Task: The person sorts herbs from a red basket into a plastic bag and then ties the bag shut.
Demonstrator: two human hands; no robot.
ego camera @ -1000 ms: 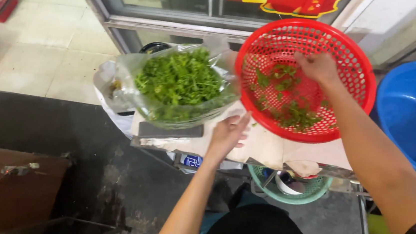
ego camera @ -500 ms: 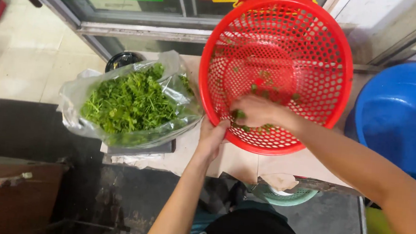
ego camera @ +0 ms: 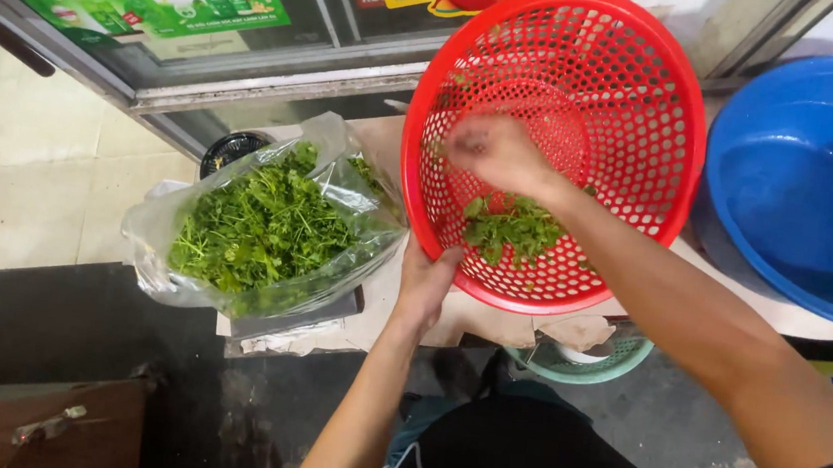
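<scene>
Red plastic mesh lay under the fingers [ego camera: 464, 146] of the right hand [ego camera: 499, 154], which were curled loosely together inside the red basket [ego camera: 630, 92]; whether they pinched a sprig could not be told, since the hand was slightly blurred. The left hand [ego camera: 425, 283] gripped the lower rim of the basket from outside, its fingers wrapped on the rim and holding the basket tilted up toward the camera.

Inside the basket, a small clump of green herbs [ego camera: 512, 227] rested against the lower wall, just beside the right wrist. A few loose leaves clung to the mesh higher up.

To the left of the basket, at the left edge of the table [ego camera: 373, 326], a clear plastic bag [ego camera: 160, 242] stood open and held a much larger heap of the same greens [ego camera: 262, 226].

Judged from these quantities, only a small share of the herbs was in the basket, and the bulk remained in the bag.

A blue tub [ego camera: 812, 188] sat just beside the basket at the right edge. A pale green bowl [ego camera: 581, 359] showed below the table's near edge.
</scene>
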